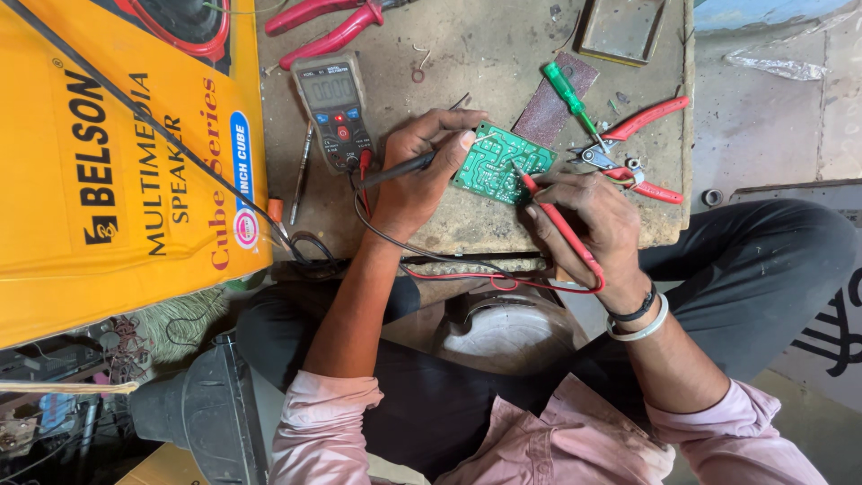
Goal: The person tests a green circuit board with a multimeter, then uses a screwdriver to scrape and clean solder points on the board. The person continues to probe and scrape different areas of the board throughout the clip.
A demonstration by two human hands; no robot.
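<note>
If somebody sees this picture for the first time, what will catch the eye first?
First, the big yellow box filling the left side. Next, at the centre, the green circuit board on the worn table, probed by two hands: the left hand holds a black probe, the right hand a red probe. A grey multimeter lies beside them.

Yellow box (117, 153) at 9 o'clock; red pliers (328, 22) at 12 o'clock; green screwdriver (570, 94) and sandpaper (548, 112) at 1 o'clock.
</note>
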